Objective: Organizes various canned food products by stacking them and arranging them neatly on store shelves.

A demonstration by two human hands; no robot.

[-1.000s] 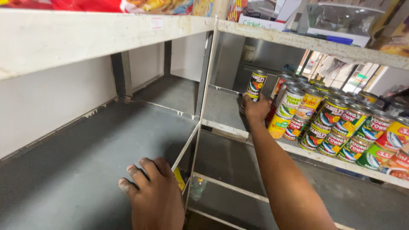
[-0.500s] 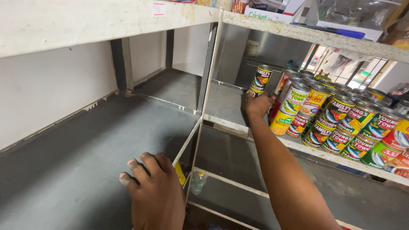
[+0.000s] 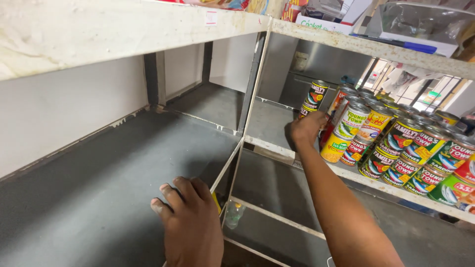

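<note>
Your right hand [image 3: 308, 127] is stretched out at about one o'clock from you, fingers curled toward the stacked cans [image 3: 396, 143] at the left end of the block; from here you cannot tell whether it has closed on one or only rests against the front row. Your left hand [image 3: 190, 222] lies palm down, fingers spread a little, flat on the grey shelf [image 3: 99, 178] at about eleven o'clock, holding nothing, close to the white shelf divider [image 3: 228, 165] that runs away from you. The cans sit two layers deep on the neighbouring shelf to the right, from one o'clock round to three o'clock, with one lone can [image 3: 314, 97] standing apart behind your right hand. Expect each can to be rigid, fairly heavy for its size and smooth on its printed label, so it could slip; take it around the side wall, thumb opposite the fingers. The top layer looks likely to topple if nudged. A small clear bottle [image 3: 233, 213] lies below, at about twelve o'clock, under the divider.
</note>
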